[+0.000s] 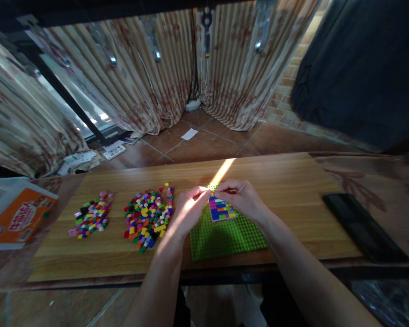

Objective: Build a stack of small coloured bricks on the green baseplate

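A green studded baseplate (225, 238) lies on the wooden board (293, 190) in front of me. On its far part sits a small block of coloured bricks (221, 210) in rows of pink, blue, yellow and green. My left hand (188, 210) and my right hand (242, 198) meet just above that block, fingers pinched together at its far edge. What the fingertips hold is too small to make out. A strip of sunlight falls across both hands.
Two heaps of small loose coloured bricks lie left of the baseplate: a larger heap (148, 219) and a smaller heap (91, 220). An orange and white box (15, 220) rests at far left. A black flat object (359, 225) lies at right. Curtains and tiled floor lie beyond.
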`<move>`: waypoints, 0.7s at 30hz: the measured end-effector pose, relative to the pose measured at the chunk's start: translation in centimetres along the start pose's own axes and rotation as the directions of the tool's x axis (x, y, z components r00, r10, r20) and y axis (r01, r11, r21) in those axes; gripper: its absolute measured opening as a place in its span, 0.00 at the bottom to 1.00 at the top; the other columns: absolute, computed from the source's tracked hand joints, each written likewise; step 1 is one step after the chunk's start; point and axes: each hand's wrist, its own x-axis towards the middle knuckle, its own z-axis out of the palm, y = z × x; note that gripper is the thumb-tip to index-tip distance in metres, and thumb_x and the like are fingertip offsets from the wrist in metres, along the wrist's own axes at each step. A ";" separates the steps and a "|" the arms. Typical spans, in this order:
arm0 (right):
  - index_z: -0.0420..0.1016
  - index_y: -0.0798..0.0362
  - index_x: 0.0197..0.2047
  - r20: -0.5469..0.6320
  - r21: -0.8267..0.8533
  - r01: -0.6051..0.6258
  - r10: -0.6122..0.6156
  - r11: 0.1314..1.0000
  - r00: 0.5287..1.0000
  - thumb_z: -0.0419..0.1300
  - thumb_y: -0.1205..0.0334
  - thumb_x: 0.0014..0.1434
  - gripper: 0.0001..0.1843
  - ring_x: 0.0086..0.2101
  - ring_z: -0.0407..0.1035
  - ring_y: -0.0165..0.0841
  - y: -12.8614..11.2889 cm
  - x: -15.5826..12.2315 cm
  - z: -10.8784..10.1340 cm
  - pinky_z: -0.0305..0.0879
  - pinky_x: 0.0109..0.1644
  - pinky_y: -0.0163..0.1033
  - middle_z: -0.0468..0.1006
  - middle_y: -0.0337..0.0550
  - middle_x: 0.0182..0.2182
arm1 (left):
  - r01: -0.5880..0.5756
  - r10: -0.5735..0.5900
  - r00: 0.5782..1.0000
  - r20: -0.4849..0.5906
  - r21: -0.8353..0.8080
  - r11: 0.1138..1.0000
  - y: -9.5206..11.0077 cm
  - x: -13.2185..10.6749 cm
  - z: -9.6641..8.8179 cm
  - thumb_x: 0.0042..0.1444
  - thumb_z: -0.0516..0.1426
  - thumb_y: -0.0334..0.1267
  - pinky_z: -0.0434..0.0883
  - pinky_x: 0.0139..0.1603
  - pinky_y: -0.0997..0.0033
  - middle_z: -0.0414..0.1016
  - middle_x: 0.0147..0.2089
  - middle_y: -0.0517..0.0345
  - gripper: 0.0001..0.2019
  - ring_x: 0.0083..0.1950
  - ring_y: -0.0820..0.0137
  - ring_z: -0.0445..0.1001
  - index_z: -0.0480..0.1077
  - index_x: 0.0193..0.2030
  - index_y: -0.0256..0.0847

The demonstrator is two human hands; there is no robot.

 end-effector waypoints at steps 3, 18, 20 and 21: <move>0.81 0.52 0.29 -0.004 -0.051 0.027 -0.027 0.998 1.000 0.65 0.56 0.52 0.08 0.27 0.72 0.31 0.1 0.0 0.0 0.68 0.32 0.38 0.80 0.41 0.25 | -0.005 0.005 1.000 -0.002 0.007 1.000 0.1 0.0 0.0 0.58 0.56 0.49 0.66 0.38 0.74 0.78 0.33 0.60 0.15 0.35 0.70 0.72 0.77 0.36 0.40; 0.82 0.51 0.33 -0.023 0.172 -0.062 0.067 0.983 0.997 0.65 0.51 0.53 0.13 0.26 0.69 0.29 0.1 -0.2 -0.4 0.64 0.30 0.36 0.80 0.40 0.26 | 0.051 -0.054 0.998 -0.034 -0.081 0.995 -0.8 0.2 -0.4 0.58 0.55 0.49 0.68 0.38 0.73 0.79 0.36 0.55 0.16 0.36 0.70 0.74 0.77 0.38 0.38; 0.82 0.52 0.30 -0.125 0.172 -0.051 0.074 0.984 0.989 0.63 0.50 0.54 0.14 0.25 0.67 0.28 0.1 0.0 -0.7 0.63 0.29 0.35 0.78 0.40 0.25 | 0.021 -0.035 0.991 -0.128 -0.111 0.994 -1.0 0.5 -1.2 0.58 0.55 0.46 0.70 0.41 0.71 0.80 0.37 0.53 0.15 0.38 0.69 0.75 0.77 0.38 0.37; 0.81 0.52 0.29 -0.176 0.170 -0.043 0.073 0.985 0.982 0.63 0.49 0.54 0.15 0.26 0.68 0.29 0.2 0.1 -0.8 0.63 0.29 0.35 0.78 0.40 0.25 | -0.003 -0.012 0.982 -0.186 -0.079 0.997 -1.2 0.7 -1.9 0.58 0.55 0.44 0.71 0.42 0.70 0.80 0.37 0.52 0.14 0.39 0.68 0.76 0.77 0.38 0.37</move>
